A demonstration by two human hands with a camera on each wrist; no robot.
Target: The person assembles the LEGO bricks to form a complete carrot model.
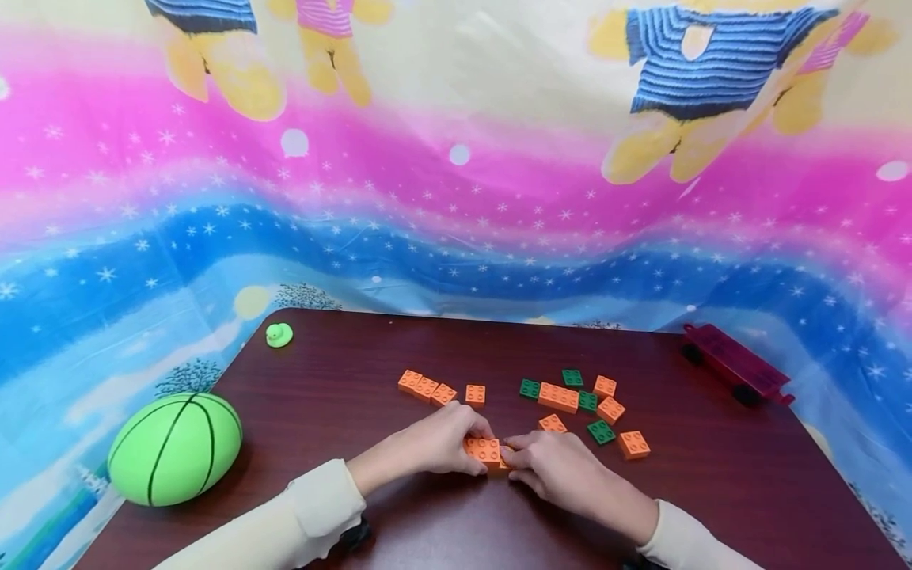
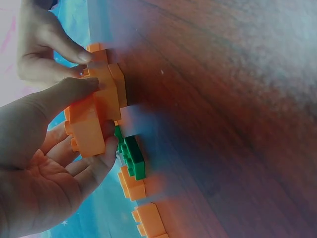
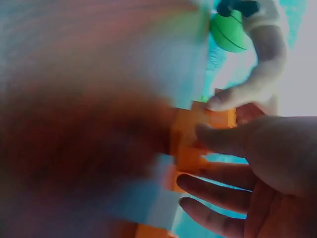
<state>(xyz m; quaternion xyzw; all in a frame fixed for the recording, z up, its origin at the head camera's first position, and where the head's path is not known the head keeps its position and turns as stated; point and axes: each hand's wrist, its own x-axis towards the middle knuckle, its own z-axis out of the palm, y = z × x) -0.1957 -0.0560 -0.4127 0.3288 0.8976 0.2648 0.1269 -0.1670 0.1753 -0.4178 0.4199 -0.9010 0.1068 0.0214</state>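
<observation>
Pinching orange bricks (image 1: 484,450), partly finger-hidden, with left hand (image 1: 445,437) and right hand (image 1: 570,475) at the head view's lower centre. Bordered by loose bricks (image 1: 559,397) above, green ball (image 1: 171,450) lower left, red wheeled toy (image 1: 737,360) right.

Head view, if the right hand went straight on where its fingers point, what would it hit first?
The right hand would first meet the orange bricks at its fingertips. The left hand grips them and seems next in line, though depth is hard to judge.
</observation>
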